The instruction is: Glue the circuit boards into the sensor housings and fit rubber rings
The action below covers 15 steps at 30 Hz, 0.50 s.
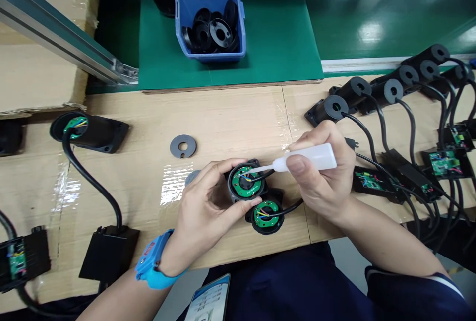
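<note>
My left hand (211,197) is closed around a black round housing (231,193), its open end facing up. Inside it sits a green circular circuit board (246,189) with coloured wires and a black cable. In my right hand (325,177) is a small white squeeze bottle (316,157), held between thumb and fingers. Its thin nozzle points left, with the tip over the board near the wires. Whether any liquid comes out I cannot tell. Just below stands a second black housing (268,227) with a similar board, close to my left thumb.
A grey notched ring (183,146) lies on the cardboard-covered table (230,117). Behind it, a blue bin (210,55) holds black round parts. Several black housings (336,107) with cables line the right. Another housing (98,132) lies at the left, cabled to a black box (109,254).
</note>
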Motion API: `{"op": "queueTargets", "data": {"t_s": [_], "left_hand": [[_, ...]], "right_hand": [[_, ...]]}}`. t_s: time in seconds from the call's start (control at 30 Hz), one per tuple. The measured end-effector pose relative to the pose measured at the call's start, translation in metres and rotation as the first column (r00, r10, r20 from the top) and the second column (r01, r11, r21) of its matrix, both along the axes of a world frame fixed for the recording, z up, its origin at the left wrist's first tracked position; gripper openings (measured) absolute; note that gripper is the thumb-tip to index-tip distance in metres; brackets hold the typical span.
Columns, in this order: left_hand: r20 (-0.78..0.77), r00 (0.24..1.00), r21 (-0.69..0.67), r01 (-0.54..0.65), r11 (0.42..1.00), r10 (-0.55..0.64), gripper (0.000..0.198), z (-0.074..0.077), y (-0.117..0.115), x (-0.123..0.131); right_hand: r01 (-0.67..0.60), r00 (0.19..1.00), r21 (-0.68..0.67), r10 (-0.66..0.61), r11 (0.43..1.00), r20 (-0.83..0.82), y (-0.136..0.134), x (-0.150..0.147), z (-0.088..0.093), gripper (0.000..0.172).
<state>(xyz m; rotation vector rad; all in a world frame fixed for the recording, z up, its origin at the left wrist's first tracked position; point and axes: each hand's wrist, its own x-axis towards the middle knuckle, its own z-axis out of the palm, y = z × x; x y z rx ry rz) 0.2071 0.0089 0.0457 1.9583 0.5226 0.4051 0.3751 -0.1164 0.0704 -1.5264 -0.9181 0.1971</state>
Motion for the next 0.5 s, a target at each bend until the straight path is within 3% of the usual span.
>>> {"op": "queueTargets", "data": {"t_s": [0.27,0.5], "left_hand": [[0.025,1.0,-0.076,-0.005,0.997,0.007,0.057,-0.0019,-0.0009,0.0011],[0.022,1.0,-0.091,-0.018,0.996,0.02,0.059,-0.0041,-0.001,0.0003]], "right_hand": [[-0.069,0.998,0.018,0.069,0.997,-0.014,0.0028,-0.002,-0.0009,0.027],[-0.034,0.999,0.013,0.034,0.999,0.001,0.0042,-0.0024,-0.0016,0.032]]}}
